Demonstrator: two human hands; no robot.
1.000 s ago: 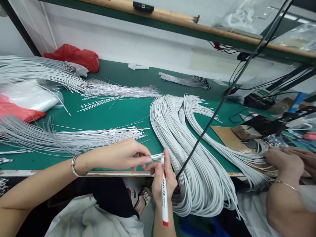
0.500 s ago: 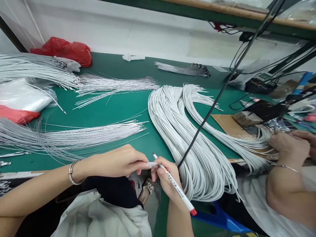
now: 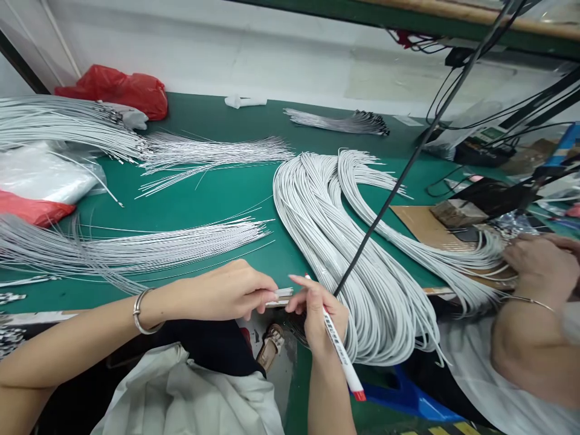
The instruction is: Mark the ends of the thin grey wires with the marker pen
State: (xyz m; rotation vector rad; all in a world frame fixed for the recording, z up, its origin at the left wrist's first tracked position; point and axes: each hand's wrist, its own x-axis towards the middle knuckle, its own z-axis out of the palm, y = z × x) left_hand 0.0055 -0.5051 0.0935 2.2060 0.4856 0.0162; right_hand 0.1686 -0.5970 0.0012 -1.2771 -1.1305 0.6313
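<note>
My left hand (image 3: 247,291) is closed in a pinch on thin white pieces (image 3: 284,292), whose ends stick out to the right of its fingertips. My right hand (image 3: 319,308) holds a white marker (image 3: 341,352) with a red end cap; the marker slants down to the right, and the index finger and thumb are off the white pieces. A small gap separates the two hands over the table's front edge. Just right of my right hand lies a thick bundle of pale cables (image 3: 357,272). Thin wires (image 3: 181,251) are spread behind my left hand.
More wire bundles (image 3: 217,152) lie farther back and left, near a red bag (image 3: 118,90) and a clear plastic bag (image 3: 49,172). A black cable (image 3: 389,199) crosses the view diagonally. At the right, a co-worker's hands (image 3: 541,260) work over cardboard (image 3: 419,226).
My right hand has moved away from the white pieces, its index finger now extended, still with the marker. My left hand has shifted slightly.
</note>
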